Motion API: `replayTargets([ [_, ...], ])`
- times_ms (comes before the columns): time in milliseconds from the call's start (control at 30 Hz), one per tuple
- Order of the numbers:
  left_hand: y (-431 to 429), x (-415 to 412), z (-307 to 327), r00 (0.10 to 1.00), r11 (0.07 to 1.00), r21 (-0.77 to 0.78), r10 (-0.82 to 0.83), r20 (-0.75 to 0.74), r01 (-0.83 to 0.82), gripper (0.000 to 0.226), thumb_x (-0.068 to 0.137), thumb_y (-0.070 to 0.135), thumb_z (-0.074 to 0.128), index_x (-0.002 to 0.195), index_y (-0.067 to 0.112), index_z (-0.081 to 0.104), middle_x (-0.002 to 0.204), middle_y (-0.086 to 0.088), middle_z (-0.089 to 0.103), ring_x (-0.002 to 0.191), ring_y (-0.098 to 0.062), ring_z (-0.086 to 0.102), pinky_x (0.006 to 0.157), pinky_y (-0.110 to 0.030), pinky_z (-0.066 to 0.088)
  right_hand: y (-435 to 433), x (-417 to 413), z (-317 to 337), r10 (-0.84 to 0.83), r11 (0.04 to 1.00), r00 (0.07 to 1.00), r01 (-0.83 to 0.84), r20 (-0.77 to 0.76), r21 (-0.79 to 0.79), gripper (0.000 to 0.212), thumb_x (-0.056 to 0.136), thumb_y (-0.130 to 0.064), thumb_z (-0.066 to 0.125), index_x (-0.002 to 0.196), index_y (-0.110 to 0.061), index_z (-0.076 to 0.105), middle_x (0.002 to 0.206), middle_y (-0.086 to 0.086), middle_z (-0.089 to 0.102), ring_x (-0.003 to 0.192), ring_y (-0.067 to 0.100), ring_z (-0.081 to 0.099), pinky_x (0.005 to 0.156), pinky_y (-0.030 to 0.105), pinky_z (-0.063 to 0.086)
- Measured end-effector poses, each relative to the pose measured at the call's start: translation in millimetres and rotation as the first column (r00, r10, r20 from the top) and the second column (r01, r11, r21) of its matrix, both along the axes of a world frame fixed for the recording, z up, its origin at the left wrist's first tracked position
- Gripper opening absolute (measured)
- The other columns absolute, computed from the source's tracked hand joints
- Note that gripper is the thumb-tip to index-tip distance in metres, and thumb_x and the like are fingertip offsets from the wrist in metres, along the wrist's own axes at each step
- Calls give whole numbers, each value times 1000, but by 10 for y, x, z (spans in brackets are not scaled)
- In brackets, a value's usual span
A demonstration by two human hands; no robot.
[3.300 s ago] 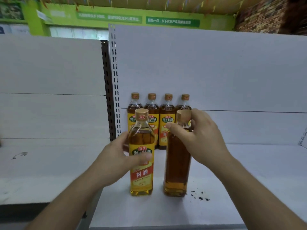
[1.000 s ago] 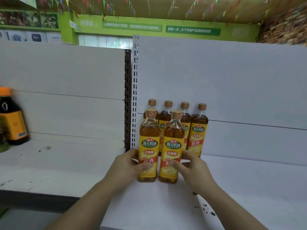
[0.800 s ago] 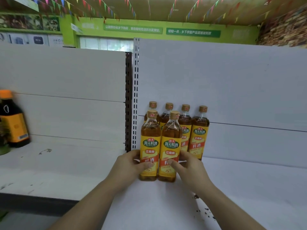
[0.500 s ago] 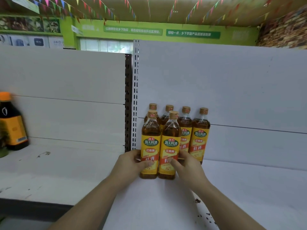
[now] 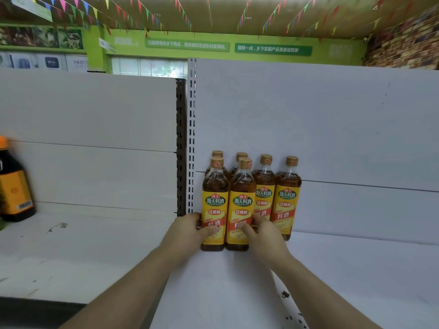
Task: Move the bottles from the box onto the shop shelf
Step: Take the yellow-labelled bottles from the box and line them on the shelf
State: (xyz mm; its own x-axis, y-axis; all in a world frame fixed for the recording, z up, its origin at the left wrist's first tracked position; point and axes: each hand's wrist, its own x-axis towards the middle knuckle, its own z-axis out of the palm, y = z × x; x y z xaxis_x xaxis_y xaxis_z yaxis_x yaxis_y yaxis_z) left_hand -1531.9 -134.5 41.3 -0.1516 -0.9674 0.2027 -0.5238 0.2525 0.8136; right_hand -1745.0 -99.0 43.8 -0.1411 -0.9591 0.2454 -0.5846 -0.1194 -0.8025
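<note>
The shop shelf (image 5: 356, 269) is stretching wide and white across the right, its tall back panel (image 5: 308, 127) giving the stock something to square up against. To the left a neighbouring bay (image 5: 83, 245) is sitting a touch lower, split off by the slotted upright (image 5: 192, 138). Far left, a dark bottle (image 5: 14, 186) with an orange cap is standing alone, well apart from the action.

Against the panel, just right of the upright, the back row (image 5: 287, 198) of four amber bottles is standing upright with labels facing out. The two on the left are hiding behind the new pair, only their caps peeking over.

And here is the new pair: the front-left bottle (image 5: 215, 210) and front-right bottle (image 5: 242, 205) are standing on the shelf, touching side by side, directly in front of the row. The box is not showing anywhere.

The left hand (image 5: 187, 231) is wrapping its grip low round the front-left bottle, thumb lying across the label. The right hand (image 5: 266, 233) is mirroring it on the front-right bottle. Holding low like that is keeping these tall, narrow bottles from tipping, and I'd say the person is snugging them back to start a tidy second row, labels forward.

Near the front edge, a few dark specks (image 5: 285, 294) are dotting the shelf.
</note>
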Motion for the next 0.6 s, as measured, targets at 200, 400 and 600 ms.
replayTargets([
  [200,-57,-22,21,992,1000,-25,17,129,-14,34,93,53,66,120,33,65,109,16,72,97,-6,69,89,-33,58,-53,3,-11,-22,1000,999,22,-29,-8,38,104,-39,55,139,-23,58,128,-11,67,118,14,65,100,34,54],
  [400,-111,-52,23,985,1000,-23,1,171,3,38,96,54,61,127,31,62,110,17,69,101,-8,68,91,-34,58,-77,10,-25,-32,999,998,32,-49,-6,39,104,-40,55,140,-23,58,129,-11,67,119,14,64,100,34,55],
  [600,-149,-35,39,962,999,-35,-23,272,34,40,98,57,54,128,32,58,116,13,70,104,-11,67,93,-39,58,-68,56,-34,-63,998,996,63,-67,-13,40,104,-41,55,140,-24,58,129,-12,67,118,13,64,99,32,55],
])
